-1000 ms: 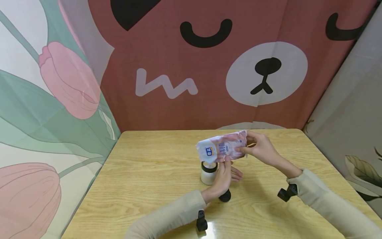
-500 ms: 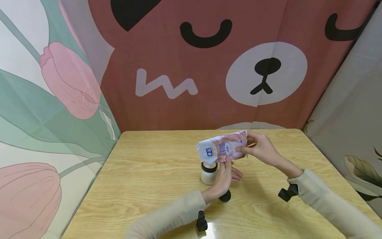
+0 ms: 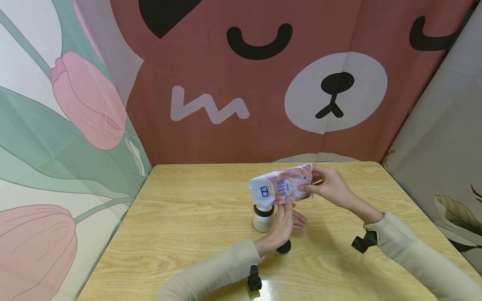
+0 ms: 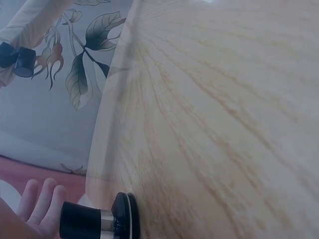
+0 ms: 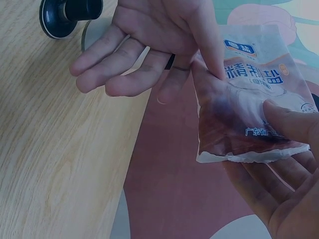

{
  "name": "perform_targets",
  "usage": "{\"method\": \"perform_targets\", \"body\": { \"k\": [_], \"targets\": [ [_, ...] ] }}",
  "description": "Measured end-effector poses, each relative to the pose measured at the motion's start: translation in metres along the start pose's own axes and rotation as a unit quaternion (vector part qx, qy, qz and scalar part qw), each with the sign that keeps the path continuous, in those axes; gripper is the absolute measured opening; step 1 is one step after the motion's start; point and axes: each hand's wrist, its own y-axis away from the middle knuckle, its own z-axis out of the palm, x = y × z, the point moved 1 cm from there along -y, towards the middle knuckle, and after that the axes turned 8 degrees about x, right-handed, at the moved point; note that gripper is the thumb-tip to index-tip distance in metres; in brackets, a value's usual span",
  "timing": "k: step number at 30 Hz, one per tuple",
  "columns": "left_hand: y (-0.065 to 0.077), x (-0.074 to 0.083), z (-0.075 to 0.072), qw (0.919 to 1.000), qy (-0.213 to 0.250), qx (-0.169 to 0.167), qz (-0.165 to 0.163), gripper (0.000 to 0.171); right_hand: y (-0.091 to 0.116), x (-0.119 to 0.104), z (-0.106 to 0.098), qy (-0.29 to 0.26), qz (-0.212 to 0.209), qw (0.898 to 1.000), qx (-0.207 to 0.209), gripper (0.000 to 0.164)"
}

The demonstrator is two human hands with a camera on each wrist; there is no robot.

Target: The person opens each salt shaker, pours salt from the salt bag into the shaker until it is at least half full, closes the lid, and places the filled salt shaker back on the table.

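Well inboard, jar point(image 3: 262, 223) beneath packet point(image 3: 278, 186)

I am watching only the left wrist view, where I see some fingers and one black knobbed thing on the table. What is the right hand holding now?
Observer: The head view shows the right hand pinching a printed packet by one end.
Operator: Thank you. And is there any container near this packet? In my view I do not find one.
Observer: Yes. In the head view, a whitish jar with a black rim stands on the table, showing just below the packet end that is away from the right hand.
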Motion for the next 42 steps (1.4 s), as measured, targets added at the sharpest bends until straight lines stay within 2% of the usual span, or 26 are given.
{"method": "perform_targets", "body": {
  "k": [12, 16, 27, 32, 42],
  "targets": [
    [0.0006, -0.0021, -0.0008, 0.9999, 0.003, -0.008, 0.010, 0.049, -0.0010, -0.0008, 0.0001, 0.002, 0.003, 1.000, -0.009, 0.037],
    [0.0003, -0.0035, 0.0001, 0.9999, 0.006, -0.006, 0.012, 0.052, -0.0006, -0.0033, 0.0001, -0.001, -0.001, 1.000, -0.010, 0.036],
    [-0.0002, -0.0016, 0.0004, 0.9998, 0.018, 0.002, 0.001, 0.050, -0.0003, -0.0030, 0.0005, -0.005, -0.011, 1.000, -0.006, 0.035],
    [0.0005, -0.0005, -0.0014, 1.0000, 0.006, 0.005, 0.001, 0.047, -0.0012, -0.0040, 0.0016, -0.003, -0.016, 1.000, -0.002, 0.037],
    [-0.0023, 0.0010, -0.0024, 1.0000, -0.003, 0.006, -0.004, 0.054, -0.0039, -0.0032, 0.0027, 0.010, -0.001, 1.000, -0.001, 0.036]
  ]
}}
